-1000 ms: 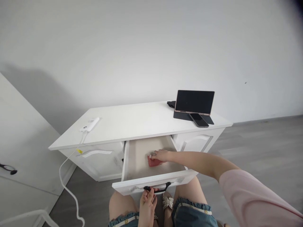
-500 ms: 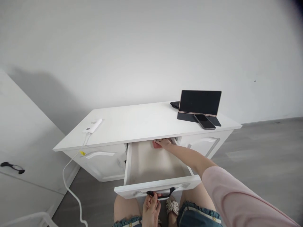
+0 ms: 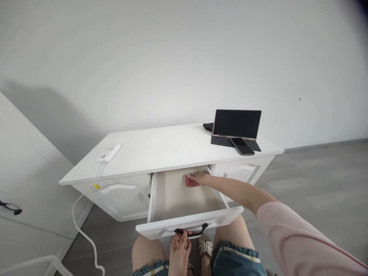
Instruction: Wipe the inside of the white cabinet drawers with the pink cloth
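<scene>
Left hand closed on black handle, right hand on partly hidden red cloth

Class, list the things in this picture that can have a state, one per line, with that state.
Drawer: open
Black drawer handle: held by the left hand
Red cloth: held by the right hand, inside the drawer
Tablet: propped up, screen dark
Phone: lying face up, screen dark
Left cabinet door: shut
White cord: hanging in a loose curve

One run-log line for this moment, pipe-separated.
left hand: gripping curved black handle | right hand: on red cloth-like piece | white rectangular drawer: open
</scene>
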`<state>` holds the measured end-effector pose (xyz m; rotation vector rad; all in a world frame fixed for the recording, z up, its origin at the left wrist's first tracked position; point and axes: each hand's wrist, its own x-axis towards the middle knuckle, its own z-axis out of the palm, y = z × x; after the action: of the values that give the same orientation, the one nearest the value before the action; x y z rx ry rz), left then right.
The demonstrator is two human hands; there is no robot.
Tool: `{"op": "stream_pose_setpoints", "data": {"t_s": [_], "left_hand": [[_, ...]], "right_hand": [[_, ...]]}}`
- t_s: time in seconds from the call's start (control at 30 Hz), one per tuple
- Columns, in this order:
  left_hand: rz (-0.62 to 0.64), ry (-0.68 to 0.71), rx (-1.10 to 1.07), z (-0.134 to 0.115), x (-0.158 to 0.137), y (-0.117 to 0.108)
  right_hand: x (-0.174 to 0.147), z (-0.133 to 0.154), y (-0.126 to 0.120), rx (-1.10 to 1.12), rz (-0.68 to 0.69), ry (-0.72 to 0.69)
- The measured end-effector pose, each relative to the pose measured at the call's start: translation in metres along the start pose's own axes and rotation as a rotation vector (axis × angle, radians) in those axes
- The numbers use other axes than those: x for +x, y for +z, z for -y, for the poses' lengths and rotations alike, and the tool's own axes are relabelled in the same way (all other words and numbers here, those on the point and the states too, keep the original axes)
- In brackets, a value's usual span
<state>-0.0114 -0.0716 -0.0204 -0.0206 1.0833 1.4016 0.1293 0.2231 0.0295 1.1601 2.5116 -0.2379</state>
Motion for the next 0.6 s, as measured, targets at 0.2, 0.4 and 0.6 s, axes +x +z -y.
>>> {"op": "stream_pose_setpoints", "data": {"t_s": [0.2, 0.4, 0.6], "left_hand": [[0.049, 0.011, 0.013, -0.001, -0.001, -0.002], [0.092, 0.087, 0.024, 0.001, -0.003, -0.002], [0.054, 0.077, 0.005, -0.001, -0.007, 0.003]], "right_hand": [[-0.036, 0.014, 0.016, -0.034, 0.054, -0.098], [-0.072, 0.032, 0.02, 0.002, 0.123, -0.133], [-0.103, 0.049, 0.014, 0.341, 0.182, -0.072]]}}
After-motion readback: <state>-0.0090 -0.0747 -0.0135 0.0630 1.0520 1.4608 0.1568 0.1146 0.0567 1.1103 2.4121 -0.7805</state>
